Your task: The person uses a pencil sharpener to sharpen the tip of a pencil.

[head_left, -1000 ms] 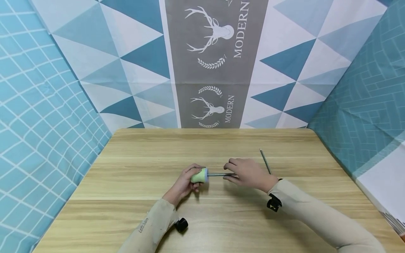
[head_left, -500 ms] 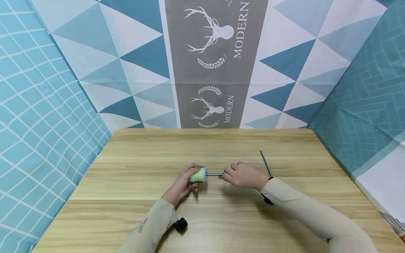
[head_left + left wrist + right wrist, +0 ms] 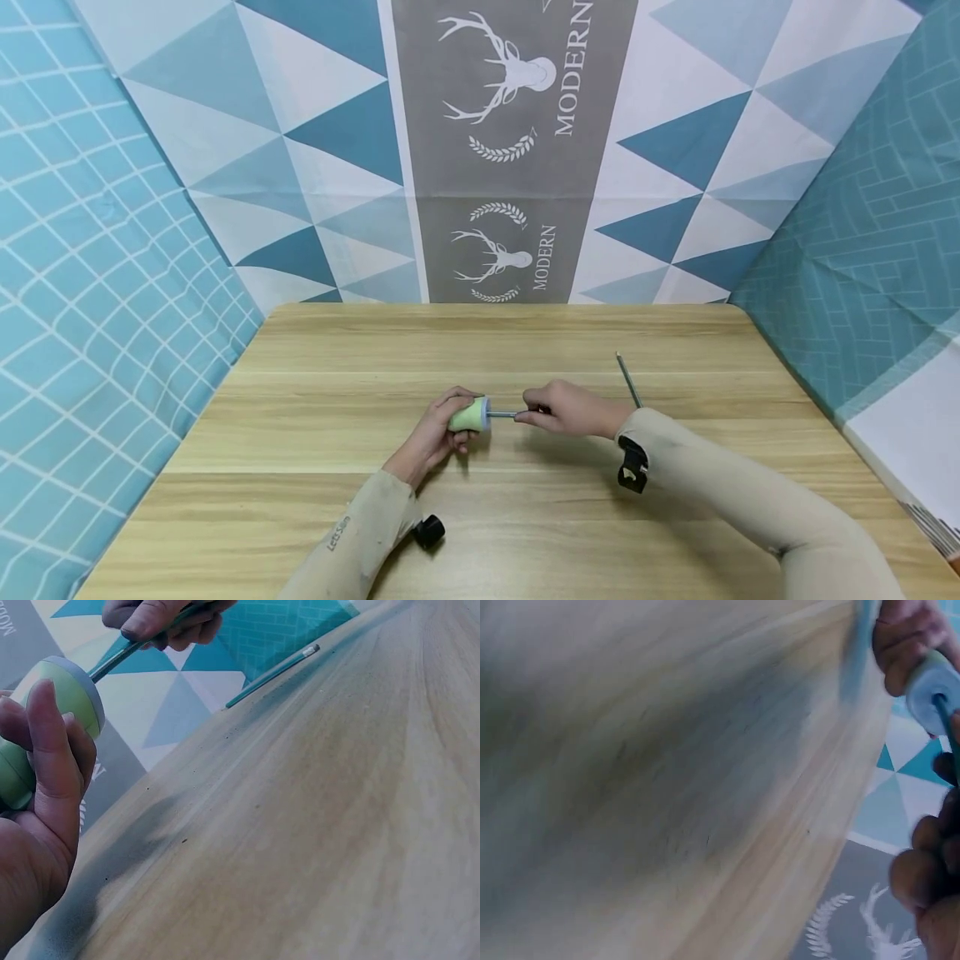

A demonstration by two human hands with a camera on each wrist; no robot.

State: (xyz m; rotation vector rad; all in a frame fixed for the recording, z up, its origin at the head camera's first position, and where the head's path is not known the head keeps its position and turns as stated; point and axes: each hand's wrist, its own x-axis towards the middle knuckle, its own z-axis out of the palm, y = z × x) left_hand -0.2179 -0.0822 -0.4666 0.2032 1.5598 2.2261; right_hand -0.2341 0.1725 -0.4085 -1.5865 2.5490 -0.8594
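My left hand (image 3: 431, 433) grips a light-green pencil sharpener (image 3: 468, 416) with a pale blue end, its fingers and thumb wrapped round the body. From the hole in the blue end (image 3: 928, 705) sticks a dark, slim pencil (image 3: 501, 414), pointing right. The right hand (image 3: 572, 408) pinches this pencil a short way from the sharpener, fingers curled. Both things are held above the table. The pencil's tip is hidden inside the sharpener, and its far end is covered by the right hand in the head view.
A second pencil (image 3: 628, 379) lies on the wooden table (image 3: 337, 358), just beyond the right wrist. A patterned cloth wall (image 3: 495, 167) rises behind the table's back edge. Something white (image 3: 915, 442) stands along the right side.
The right hand has moved left along the pencil, nearer the sharpener, and its fingers have curled in. Its wrist has turned. The left hand and sharpener have barely shifted.
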